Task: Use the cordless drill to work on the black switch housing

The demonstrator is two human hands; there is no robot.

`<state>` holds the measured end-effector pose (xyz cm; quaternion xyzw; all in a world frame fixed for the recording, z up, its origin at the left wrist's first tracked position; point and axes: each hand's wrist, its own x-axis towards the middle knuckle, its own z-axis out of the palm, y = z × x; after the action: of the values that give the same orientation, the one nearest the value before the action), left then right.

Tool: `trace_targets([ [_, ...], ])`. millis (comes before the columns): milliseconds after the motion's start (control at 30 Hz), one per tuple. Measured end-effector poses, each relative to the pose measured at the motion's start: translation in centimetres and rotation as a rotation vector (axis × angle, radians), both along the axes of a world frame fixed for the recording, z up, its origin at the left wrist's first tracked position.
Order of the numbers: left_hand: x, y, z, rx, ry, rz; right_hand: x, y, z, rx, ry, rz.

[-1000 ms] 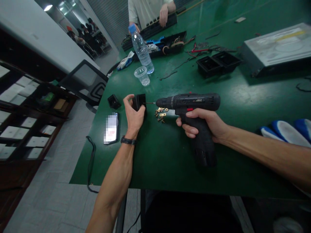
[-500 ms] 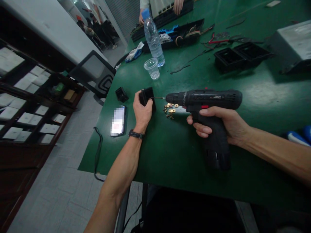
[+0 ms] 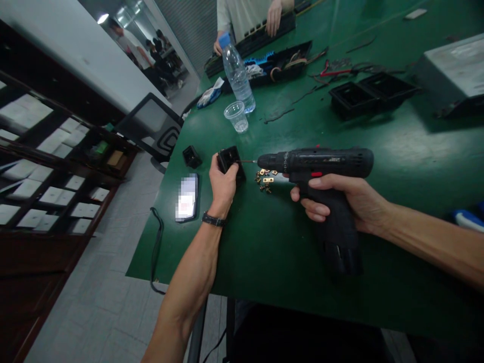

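Note:
My left hand is closed around a small black box-shaped plastic part, its open side turned up toward me. In my right hand is a black cordless drill, gripped by its handle and lying level. Its long thin bit points left and reaches the right side of the black part; whether the tip sits in a screw is too small to tell. Below the bit, small brass plates and screws lie in a loose pile on the green table.
Left of my hand are another black box part, a phone and a black strap. A plastic cup and water bottle stand beyond. Black housings lie at right. Across the table, another person's hands rest on a long black part.
The view has shifted slightly, so the table sits lower in it. My left hand has tilted the black part so more of its open inside shows. The drill stays up against it.

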<state>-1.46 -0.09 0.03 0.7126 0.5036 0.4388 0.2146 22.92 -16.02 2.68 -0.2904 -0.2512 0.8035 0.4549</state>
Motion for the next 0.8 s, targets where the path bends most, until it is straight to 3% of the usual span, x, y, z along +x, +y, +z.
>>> trace_targets([
  [233,0.0,-0.5,0.5,-0.071,-0.183,-0.002,-0.1,0.3,-1.1,0.005,0.057,0.012],
  [567,-0.3,-0.8,0.8,-0.122,-0.186,0.027,-0.6,0.2,-2.4,-0.021,0.116,-0.018],
  [800,-0.3,-0.9,0.8,-0.098,-0.186,0.023,-0.5,0.3,-2.2,-0.029,0.115,0.002],
])
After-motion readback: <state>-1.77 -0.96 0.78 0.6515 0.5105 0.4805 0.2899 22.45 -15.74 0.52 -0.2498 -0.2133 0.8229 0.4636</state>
